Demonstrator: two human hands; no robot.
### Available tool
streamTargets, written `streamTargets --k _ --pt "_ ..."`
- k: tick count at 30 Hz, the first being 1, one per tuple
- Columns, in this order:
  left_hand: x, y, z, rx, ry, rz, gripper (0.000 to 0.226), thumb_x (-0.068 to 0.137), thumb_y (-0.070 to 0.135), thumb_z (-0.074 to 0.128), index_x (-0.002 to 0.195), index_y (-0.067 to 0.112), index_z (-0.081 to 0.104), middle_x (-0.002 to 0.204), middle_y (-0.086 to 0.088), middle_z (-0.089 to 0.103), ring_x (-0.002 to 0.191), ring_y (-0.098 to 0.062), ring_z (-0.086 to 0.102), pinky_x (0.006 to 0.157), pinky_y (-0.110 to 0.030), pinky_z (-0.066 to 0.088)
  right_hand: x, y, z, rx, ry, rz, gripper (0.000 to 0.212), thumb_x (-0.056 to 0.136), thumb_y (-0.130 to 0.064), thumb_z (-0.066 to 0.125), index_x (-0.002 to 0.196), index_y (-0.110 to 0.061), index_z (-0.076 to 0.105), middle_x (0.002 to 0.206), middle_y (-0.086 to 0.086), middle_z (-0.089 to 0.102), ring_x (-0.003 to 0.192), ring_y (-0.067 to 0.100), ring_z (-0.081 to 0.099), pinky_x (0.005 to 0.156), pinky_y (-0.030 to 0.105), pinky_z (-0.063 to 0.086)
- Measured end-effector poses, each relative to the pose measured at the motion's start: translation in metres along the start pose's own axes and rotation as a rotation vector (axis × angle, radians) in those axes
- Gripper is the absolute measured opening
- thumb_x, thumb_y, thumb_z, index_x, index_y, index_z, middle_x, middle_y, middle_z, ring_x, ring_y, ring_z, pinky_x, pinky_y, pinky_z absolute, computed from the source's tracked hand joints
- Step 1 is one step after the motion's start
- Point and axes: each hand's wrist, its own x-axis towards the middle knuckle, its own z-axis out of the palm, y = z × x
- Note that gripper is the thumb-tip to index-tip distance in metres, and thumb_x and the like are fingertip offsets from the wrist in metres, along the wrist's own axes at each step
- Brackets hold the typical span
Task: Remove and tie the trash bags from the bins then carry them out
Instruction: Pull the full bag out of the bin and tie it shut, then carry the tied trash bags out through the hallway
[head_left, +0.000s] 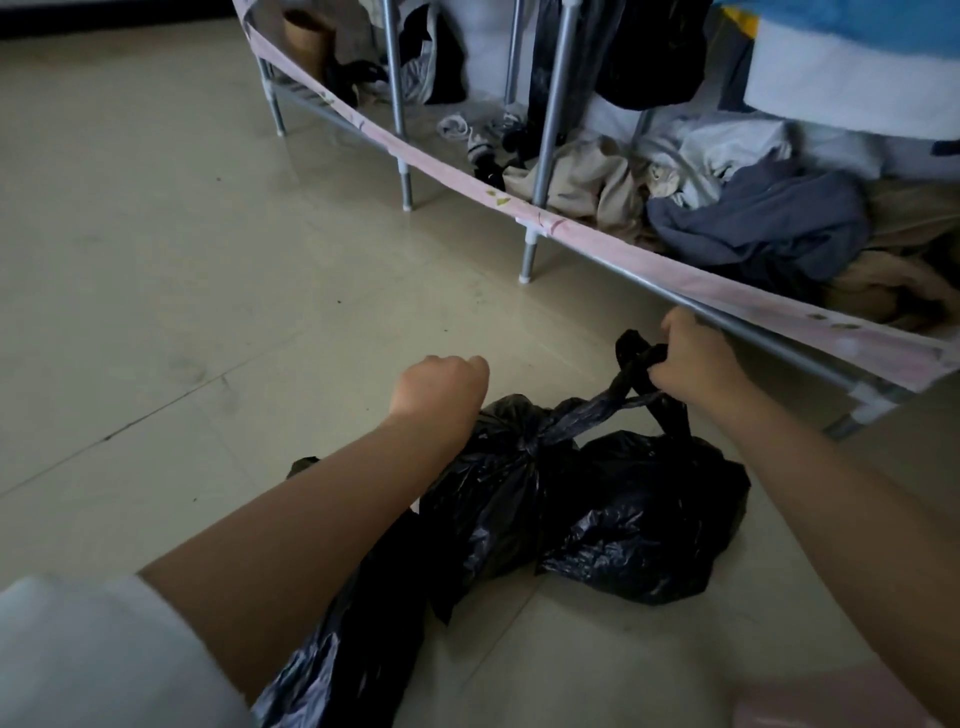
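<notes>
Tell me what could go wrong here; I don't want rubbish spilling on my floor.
The right hand grips only the thin twisted handles of the black trash bag; lifting by them may stretch or tear them. A loose bag trailing under the left arm could snag or trip. The left hand seems to grip nothing.

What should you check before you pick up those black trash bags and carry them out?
1. Right hand grips the bag handles: ok.
2. Left hand holds something: cannot tell, its fist hides the fingers.
3. Knot on the middle trash bag is tied: ok.
4. Right-side bag is tied shut: cannot tell.
5. Near bag under the left arm is tied: cannot tell.
6. Floor ahead is free of clothes: ok.
</notes>
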Motion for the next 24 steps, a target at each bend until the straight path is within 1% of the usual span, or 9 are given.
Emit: streamTargets --k 1,2,4,6,9,13,16,21,24 --pt "0.001 0.004 0.000 0.004 0.006 0.029 0.034 0.085 -0.011 0.045 0.115 0.004 0.045 0.111 -0.013 0.059 0.096 -0.029 0.053 0.066 -0.028 0.035 0.000 -0.002 0.000 -0.061 0.006 -0.022 0.027 0.084 -0.004 0.055 0.109 0.002 0.048 0.099 0.022 0.057 0.099 0.038 0.056 0.077 0.040 0.047" --pt "0.003 0.007 0.000 0.005 0.010 0.054 0.034 0.085 -0.011 0.045 0.115 0.004 0.045 0.113 -0.013 0.058 0.102 -0.029 0.054 0.068 -0.029 0.035 -0.001 -0.005 0.001 -0.113 -0.010 -0.039 0.009 0.085 -0.005 0.053 0.091 0.001 0.054 0.086 0.018 0.058 0.090 0.036 0.057 0.069 0.037 0.046" --pt "0.005 0.011 -0.001 -0.003 0.018 0.078 0.035 0.085 -0.011 0.045 0.116 0.004 0.045 0.114 -0.013 0.057 0.108 -0.029 0.053 0.069 -0.028 0.035 0.000 -0.009 0.003 -0.145 -0.024 -0.002 0.032 0.085 -0.003 0.050 0.054 -0.008 0.041 0.060 0.008 0.043 0.067 0.029 0.049 0.051 0.029 0.036" --pt "0.005 0.011 -0.005 -0.008 0.017 0.063 0.035 0.084 -0.012 0.045 0.116 0.003 0.045 0.114 -0.014 0.057 0.107 -0.028 0.054 0.069 -0.028 0.035 0.000 -0.015 0.002 -0.180 -0.006 -0.003 0.040 0.083 -0.003 0.049 0.048 -0.012 0.032 0.056 0.005 0.034 0.068 0.026 0.045 0.054 0.027 0.034" --pt "0.001 -0.003 -0.006 -0.036 0.002 -0.033 0.032 0.085 -0.010 0.044 0.114 0.004 0.046 0.112 -0.013 0.058 0.101 -0.027 0.055 0.067 -0.027 0.034 -0.004 -0.029 -0.001 -0.174 -0.042 -0.067 0.041 0.086 -0.015 0.050 0.050 -0.017 0.030 0.059 0.001 0.030 0.073 0.024 0.043 0.061 0.029 0.033" --pt "-0.021 -0.044 -0.029 -0.080 -0.048 -0.143 0.031 0.085 -0.008 0.046 0.113 0.005 0.045 0.113 -0.012 0.057 0.103 -0.027 0.053 0.068 -0.027 0.034 -0.026 -0.068 -0.019 -0.195 -0.229 -0.098 0.039 0.088 -0.022 0.049 0.053 -0.016 0.034 0.058 0.001 0.035 0.059 0.018 0.039 0.051 0.028 0.026" --pt "-0.045 -0.076 -0.068 -0.091 -0.128 -0.191 0.028 0.085 -0.007 0.048 0.111 0.004 0.048 0.115 -0.012 0.058 0.109 -0.027 0.053 0.070 -0.027 0.035 -0.052 -0.117 -0.044 -0.280 -0.290 -0.138 0.035 0.088 -0.019 0.047 0.056 -0.018 0.033 0.063 -0.002 0.036 0.076 0.023 0.045 0.068 0.029 0.033" --pt "-0.097 -0.155 -0.169 -0.017 -0.253 -0.274 0.030 0.089 -0.004 0.047 0.117 0.000 0.055 0.123 -0.015 0.053 0.117 -0.028 0.049 0.089 -0.030 0.047 -0.112 -0.229 -0.110 -0.407 -0.121 -0.368 0.015 0.092 -0.018 0.040 0.086 -0.008 0.050 0.096 0.011 0.060 0.098 0.029 0.055 0.070 0.031 0.033" --pt "-0.130 -0.204 -0.242 0.034 -0.262 -0.293 0.033 0.090 -0.004 0.044 0.121 0.000 0.053 0.125 -0.015 0.051 0.119 -0.029 0.047 0.090 -0.033 0.048 -0.137 -0.294 -0.163 -0.423 -0.103 -0.461 0.019 0.093 -0.014 0.038 0.103 -0.005 0.052 0.110 0.012 0.057 0.105 0.028 0.052 0.073 0.032 0.038"
